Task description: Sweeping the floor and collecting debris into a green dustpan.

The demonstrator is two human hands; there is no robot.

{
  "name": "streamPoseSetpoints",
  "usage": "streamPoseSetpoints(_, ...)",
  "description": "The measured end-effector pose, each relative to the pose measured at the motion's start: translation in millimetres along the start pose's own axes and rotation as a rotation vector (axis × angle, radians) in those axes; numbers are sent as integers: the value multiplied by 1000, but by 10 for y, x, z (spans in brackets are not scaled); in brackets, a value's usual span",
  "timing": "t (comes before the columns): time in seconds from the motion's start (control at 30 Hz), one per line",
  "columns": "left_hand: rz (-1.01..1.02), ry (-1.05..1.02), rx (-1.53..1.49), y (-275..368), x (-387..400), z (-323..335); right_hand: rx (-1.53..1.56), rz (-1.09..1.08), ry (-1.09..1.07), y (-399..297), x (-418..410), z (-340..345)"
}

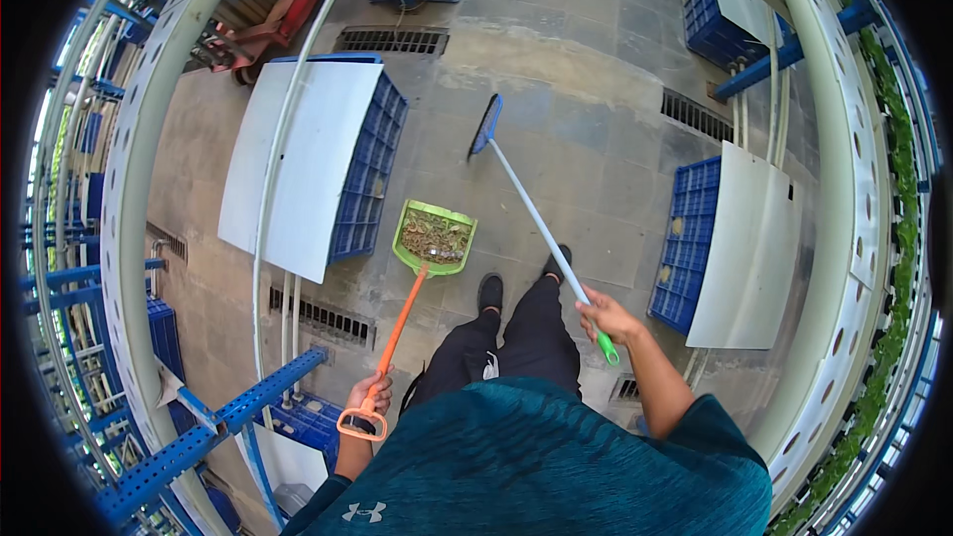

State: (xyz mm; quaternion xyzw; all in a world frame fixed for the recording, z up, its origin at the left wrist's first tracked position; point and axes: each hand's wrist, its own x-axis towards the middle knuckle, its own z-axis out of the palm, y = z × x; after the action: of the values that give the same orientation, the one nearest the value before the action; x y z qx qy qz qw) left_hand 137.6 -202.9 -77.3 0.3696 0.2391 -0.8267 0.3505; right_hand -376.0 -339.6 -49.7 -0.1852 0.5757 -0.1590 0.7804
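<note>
My left hand (370, 392) grips the orange handle (397, 324) of a long-handled dustpan just below its loop end. The green dustpan (435, 237) rests on the floor ahead of my feet, holding dry leaves and other debris. In my right hand (612, 315) is the pale blue pole (537, 219) of a push broom, held near its green end grip (607, 348). Beyond the dustpan and to its right, the blue broom head (488, 125) with dark bristles is at the floor; whether the bristles touch it I cannot tell.
Blue plastic crates topped with white panels stand to the left (298, 156) and right (744, 253). Floor drain grates (324, 316) lie along both sides. A blue perforated beam (246, 402) juts in at lower left. A red wheeled machine (290, 0) stands at far left.
</note>
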Motion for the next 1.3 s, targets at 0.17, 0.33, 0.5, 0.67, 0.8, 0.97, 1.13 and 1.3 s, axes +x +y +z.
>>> streamPoseSetpoints(0.17, 63, 118, -43, -299, -761, -201, -439, -46, 145, -26, 1561, 265)
streamPoseSetpoints(0.33, 93, 201, -31, -462, -927, -340, -839, 25, 150, -84, 2456, 1041)
streamPoseSetpoints(0.5, 73, 214, 4, -419, -804, -462, -1090, 39, 425, 730, 2349, 231)
streamPoseSetpoints(0.67, 28, 108, -105, -300, -702, -623, -1159, 153, 503, 1335, 712, -592)
streamPoseSetpoints(0.8, 29, -13, -101, -205, -483, -666, -1084, 261, 661, 1596, -436, -831)
streamPoseSetpoints(0.97, 17, -77, -81, -73, -387, -479, -1036, 161, 779, 1548, -1120, -744)
streamPoseSetpoints(1.13, 23, -101, -66, -102, -594, -384, -958, -166, 559, 1011, 22, -466)
streamPoseSetpoints(1.3, 17, -37, -16, -230, -829, -91, -905, -280, 492, 305, 2138, 39)
